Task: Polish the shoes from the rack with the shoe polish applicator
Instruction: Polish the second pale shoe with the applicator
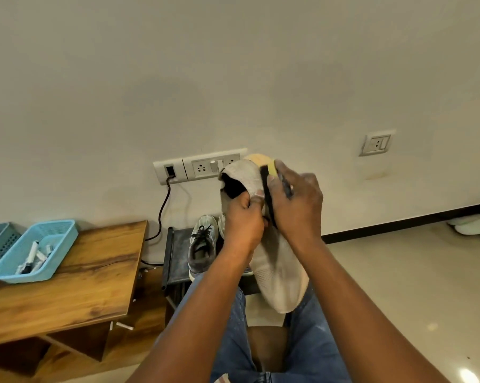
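A pale grey knit slip-on shoe (277, 275) is held up in front of me, heel raised and toe pointing down toward my knees. My left hand (243, 221) grips it at the collar, thumb over the opening edge. My right hand (296, 201) holds the shoe polish applicator (269, 189), a block with a yellow top and a black sponge face, against the shoe's right side near the heel. Below and behind stands the dark metal shoe rack (175, 255) with a grey laced sneaker (202, 244) on it; a second sneaker is mostly hidden by my hands.
To the left stands a wooden table (75, 280) with a blue basket (33, 251) holding markers and a second basket at the edge. A socket strip (197, 167) with a black cable sits on the wall. My jeans-clad legs fill the bottom; tiled floor lies right.
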